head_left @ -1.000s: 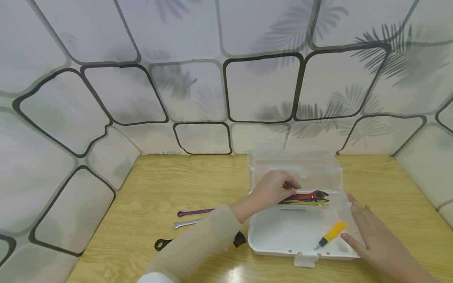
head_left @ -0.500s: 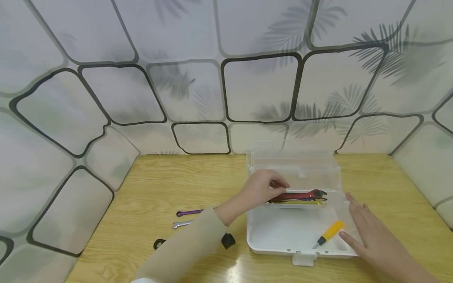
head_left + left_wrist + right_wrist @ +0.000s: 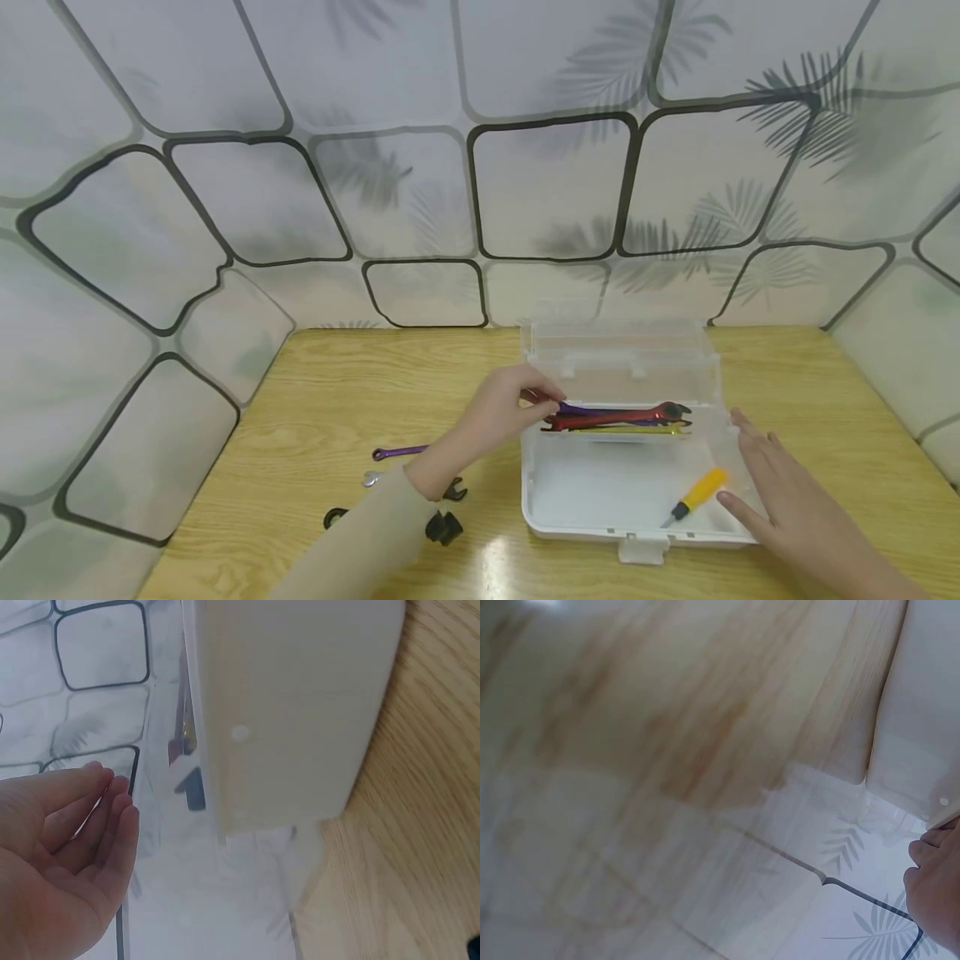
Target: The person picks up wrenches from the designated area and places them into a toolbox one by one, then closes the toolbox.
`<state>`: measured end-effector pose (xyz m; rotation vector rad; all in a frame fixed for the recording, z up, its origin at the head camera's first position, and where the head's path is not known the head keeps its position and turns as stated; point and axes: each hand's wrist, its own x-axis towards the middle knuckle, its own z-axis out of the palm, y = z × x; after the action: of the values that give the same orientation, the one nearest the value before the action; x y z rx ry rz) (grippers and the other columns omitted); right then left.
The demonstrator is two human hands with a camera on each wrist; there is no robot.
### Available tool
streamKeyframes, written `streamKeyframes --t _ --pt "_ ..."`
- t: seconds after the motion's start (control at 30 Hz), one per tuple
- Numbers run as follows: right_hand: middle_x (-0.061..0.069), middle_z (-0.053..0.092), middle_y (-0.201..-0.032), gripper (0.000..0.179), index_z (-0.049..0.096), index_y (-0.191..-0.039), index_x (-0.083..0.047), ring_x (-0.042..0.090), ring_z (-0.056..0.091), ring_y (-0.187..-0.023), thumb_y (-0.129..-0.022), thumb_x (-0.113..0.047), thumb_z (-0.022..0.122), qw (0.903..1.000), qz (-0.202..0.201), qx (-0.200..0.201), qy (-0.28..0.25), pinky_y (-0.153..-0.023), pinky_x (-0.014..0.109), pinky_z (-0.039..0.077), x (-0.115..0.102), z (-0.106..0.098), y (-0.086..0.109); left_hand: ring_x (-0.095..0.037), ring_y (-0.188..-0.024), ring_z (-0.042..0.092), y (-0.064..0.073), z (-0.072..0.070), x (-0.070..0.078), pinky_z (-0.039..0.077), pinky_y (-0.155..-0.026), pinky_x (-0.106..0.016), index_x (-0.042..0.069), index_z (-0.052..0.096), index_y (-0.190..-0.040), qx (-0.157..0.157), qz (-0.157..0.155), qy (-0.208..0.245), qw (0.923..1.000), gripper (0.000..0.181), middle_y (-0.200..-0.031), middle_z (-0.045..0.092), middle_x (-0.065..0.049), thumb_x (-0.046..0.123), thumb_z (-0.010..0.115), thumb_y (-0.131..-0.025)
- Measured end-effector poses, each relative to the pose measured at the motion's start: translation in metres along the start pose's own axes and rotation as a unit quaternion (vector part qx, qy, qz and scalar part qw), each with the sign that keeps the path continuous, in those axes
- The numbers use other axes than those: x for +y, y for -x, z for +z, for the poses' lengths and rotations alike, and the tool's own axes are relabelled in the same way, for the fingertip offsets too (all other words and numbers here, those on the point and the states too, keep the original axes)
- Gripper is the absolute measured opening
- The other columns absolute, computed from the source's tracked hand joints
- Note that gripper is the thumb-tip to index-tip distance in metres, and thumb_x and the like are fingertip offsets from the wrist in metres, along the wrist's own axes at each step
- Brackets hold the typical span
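We note left hand, bent fingertips almost together, apparently empty, with the boxed purple wrench just right of them, and judge it best nested flat while right hand, fingers outstretched, steadies the box.

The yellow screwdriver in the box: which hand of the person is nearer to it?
Right. The right hand lies at the right side of the box, close beside the screwdriver. The left hand is farther, across the box at the left end of the wrenches.

Indoor work nook: wood-grain tbl btwn 3 patterned walls.
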<state>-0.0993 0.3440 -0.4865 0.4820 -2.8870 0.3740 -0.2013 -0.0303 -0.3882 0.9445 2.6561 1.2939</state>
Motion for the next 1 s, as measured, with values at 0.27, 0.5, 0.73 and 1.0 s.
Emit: streamKeyframes --t 0.27,0.5,0.73,1.0 --pt "0.013 -0.002 -0.180 0.094 0.002 -0.170 -0.003 0.056 0.024 -0.156 -0.107 -0.040 0.061 0.9996 0.019 -0.020 -0.008 -0.113 0.006 -0.023 -0.001 0.000 0.000 -0.023 -0.096 0.076 0.024 -0.017 -0.016 0.063 -0.087 -0.024 0.003 0.081 -0.105 0.052 -0.016 -0.010 0.9985 0.011 -0.106 0.081 -0.010 0.000 0.076 -0.096" --pt "0.011 -0.003 -0.180 0.093 0.005 -0.170 -0.001 0.050 0.019 -0.161 -0.107 -0.040 0.062 0.9999 0.010 -0.011 0.000 -0.116 0.007 -0.023 -0.001 0.001 0.001 -0.025 -0.097 0.077 0.042 -0.031 -0.029 0.065 -0.085 -0.030 0.004 0.081 -0.105 0.085 -0.037 -0.002 0.9957 0.010 -0.107 0.081 -0.010 0.002 0.076 -0.096" --pt "0.010 -0.001 -0.180 0.093 0.007 -0.170 -0.001 0.047 0.018 -0.162 -0.106 -0.038 0.063 1.0000 0.001 0.000 0.001 -0.117 0.006 -0.021 0.000 0.002 0.001 -0.027 -0.096 0.078 0.060 -0.040 -0.043 0.065 -0.086 -0.034 0.005 0.080 -0.105 0.105 -0.060 -0.011 0.9926 0.010 -0.105 0.081 -0.011 0.003 0.077 -0.096" --pt "0.009 -0.002 -0.181 0.093 0.006 -0.170 -0.002 0.045 0.016 -0.163 -0.106 -0.039 0.063 1.0000 0.005 0.002 0.006 -0.117 0.007 -0.022 0.000 0.003 0.001 -0.029 -0.096 0.078 0.074 -0.048 -0.055 0.065 -0.090 -0.044 0.005 0.081 -0.105 0.143 -0.103 -0.018 0.9841 0.012 -0.104 0.082 -0.010 0.002 0.079 -0.093"
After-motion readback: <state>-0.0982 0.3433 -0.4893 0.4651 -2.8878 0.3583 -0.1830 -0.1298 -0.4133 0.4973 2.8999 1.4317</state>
